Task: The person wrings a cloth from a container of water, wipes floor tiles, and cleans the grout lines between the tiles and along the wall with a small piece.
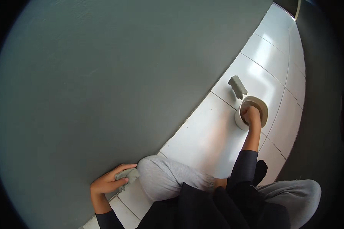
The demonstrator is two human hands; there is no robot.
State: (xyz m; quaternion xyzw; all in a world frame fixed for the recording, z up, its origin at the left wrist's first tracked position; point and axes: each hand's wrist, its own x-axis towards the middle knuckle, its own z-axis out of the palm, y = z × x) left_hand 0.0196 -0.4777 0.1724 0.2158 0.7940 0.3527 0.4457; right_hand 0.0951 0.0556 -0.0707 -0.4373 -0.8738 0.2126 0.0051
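My left hand [110, 181] is at the lower left, beside my knee, with its thumb and fingers round a crumpled grey-green cloth [130, 174]. My right hand [252, 115] reaches down into a white tub [240, 121] on the tiles. Its fingers are curled inside the tub, and what they hold, if anything, is hidden. Just beyond the tub's rim lies a folded grey-green piece [237, 87], which looks like cloth or sandpaper.
A grey wall [103, 84] fills the left side. White floor tiles [202, 129] run along its foot. My legs in grey trousers [168, 175] are bent on the tiles. A pale hose or cord [298, 9] shows at the top right.
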